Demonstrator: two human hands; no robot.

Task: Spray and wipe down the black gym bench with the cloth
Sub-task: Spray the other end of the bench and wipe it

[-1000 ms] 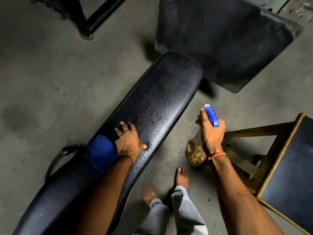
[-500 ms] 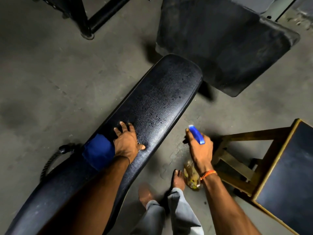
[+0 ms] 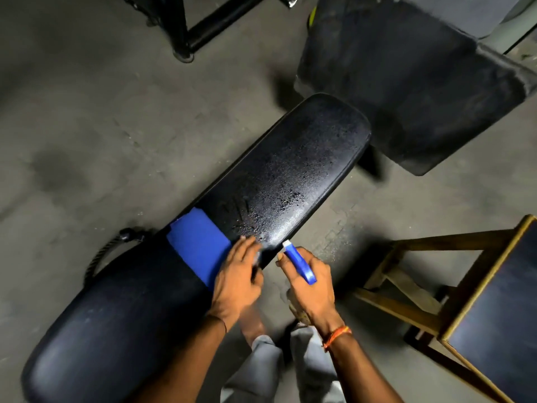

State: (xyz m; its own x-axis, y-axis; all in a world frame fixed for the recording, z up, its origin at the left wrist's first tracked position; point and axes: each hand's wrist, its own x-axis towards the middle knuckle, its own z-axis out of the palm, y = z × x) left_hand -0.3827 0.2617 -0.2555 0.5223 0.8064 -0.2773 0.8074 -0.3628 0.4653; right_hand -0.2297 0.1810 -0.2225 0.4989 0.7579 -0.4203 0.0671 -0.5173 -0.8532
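The black gym bench (image 3: 290,175) runs diagonally across the floor, and spray droplets bead on its far half. A folded blue cloth (image 3: 197,245) lies flat across the bench's middle. My left hand (image 3: 238,280) hovers blurred at the bench's near edge, just right of the cloth, with its fingers fairly straight and nothing clearly held. My right hand (image 3: 311,289) grips the spray bottle (image 3: 299,266) by its blue trigger head, nozzle pointing at the bench edge. The bottle's body is mostly hidden under that hand.
A wooden stool (image 3: 412,312) with a dark seat stands close on the right. Another black pad (image 3: 406,97) sits beyond the bench's far end, with a black metal frame (image 3: 200,27) at the top. A rope handle (image 3: 101,251) hangs off the bench's left side. My bare feet stand below.
My left hand has lifted off the bench top and slid right to its near edge, uncovering the cloth. My right hand has brought the spray bottle up and left, close to the bench.
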